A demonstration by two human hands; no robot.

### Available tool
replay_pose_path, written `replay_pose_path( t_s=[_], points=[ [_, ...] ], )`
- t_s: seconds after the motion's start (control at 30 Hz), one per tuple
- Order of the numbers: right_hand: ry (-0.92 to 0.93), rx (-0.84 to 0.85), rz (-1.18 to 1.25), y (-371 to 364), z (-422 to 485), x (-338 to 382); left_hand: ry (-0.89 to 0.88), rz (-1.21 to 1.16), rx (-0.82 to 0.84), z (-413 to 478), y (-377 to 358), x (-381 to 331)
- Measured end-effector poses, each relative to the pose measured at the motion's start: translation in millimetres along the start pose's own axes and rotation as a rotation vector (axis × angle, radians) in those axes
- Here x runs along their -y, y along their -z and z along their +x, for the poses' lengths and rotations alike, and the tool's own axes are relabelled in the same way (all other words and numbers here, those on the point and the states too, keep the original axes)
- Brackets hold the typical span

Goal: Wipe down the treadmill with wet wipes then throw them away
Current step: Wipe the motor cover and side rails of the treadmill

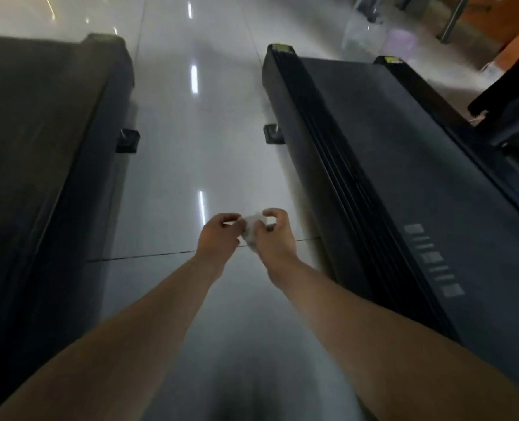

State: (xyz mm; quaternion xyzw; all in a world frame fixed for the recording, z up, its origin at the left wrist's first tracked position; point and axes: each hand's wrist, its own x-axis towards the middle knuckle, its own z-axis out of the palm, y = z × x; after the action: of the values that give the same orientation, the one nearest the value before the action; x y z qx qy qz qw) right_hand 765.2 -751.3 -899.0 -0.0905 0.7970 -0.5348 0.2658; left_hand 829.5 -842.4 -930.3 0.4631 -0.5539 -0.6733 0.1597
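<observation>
A crumpled white wet wipe [253, 229] is held between both hands over the glossy floor aisle. My left hand [218, 238] pinches its left side with curled fingers. My right hand [275, 238] grips its right side, fingers curled over the top. One dark treadmill deck [404, 183] runs along the right of the aisle, with a ribbed side rail and pale lettering on the belt. A second treadmill [39, 141] lies along the left. Both arms reach forward between the two machines.
The tiled floor [197, 147] between the treadmills reflects ceiling lights. Small black feet [273, 133] stick out from each deck into the aisle. A clear plastic bin [370, 31] and metal legs stand at the far right, near an orange wall.
</observation>
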Motion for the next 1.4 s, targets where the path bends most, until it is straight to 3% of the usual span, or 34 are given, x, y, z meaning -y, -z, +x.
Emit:
replay_pose_path(
  t_s=[0.1,0.27,0.47,0.8,0.97,1.07,1.27,1.4],
  points=[
    [-0.063,0.010,-0.068,-33,22,18,0.054,0.040,-0.041,33,19,-14],
    [-0.056,-0.039,-0.191,-45,62,29,0.079,0.085,0.032,70,22,-32],
    [-0.005,-0.177,-0.295,-15,149,47,0.079,0.089,0.150,136,-39,-68],
    [0.129,-0.425,-0.386,67,332,67,-0.384,0.327,0.454,283,-220,-152],
    [0.091,-0.652,-0.514,126,390,50,-0.765,0.372,0.676,326,-300,-155],
    [-0.002,-0.723,-0.623,155,399,30,-0.906,0.448,0.794,341,-351,-151],
    [-0.223,-0.663,-0.867,167,366,-17,-0.863,0.699,1.165,323,-416,-102],
    [-0.310,-0.781,-0.799,181,326,-41,-1.192,0.898,1.116,315,-415,-73]
  ],
)
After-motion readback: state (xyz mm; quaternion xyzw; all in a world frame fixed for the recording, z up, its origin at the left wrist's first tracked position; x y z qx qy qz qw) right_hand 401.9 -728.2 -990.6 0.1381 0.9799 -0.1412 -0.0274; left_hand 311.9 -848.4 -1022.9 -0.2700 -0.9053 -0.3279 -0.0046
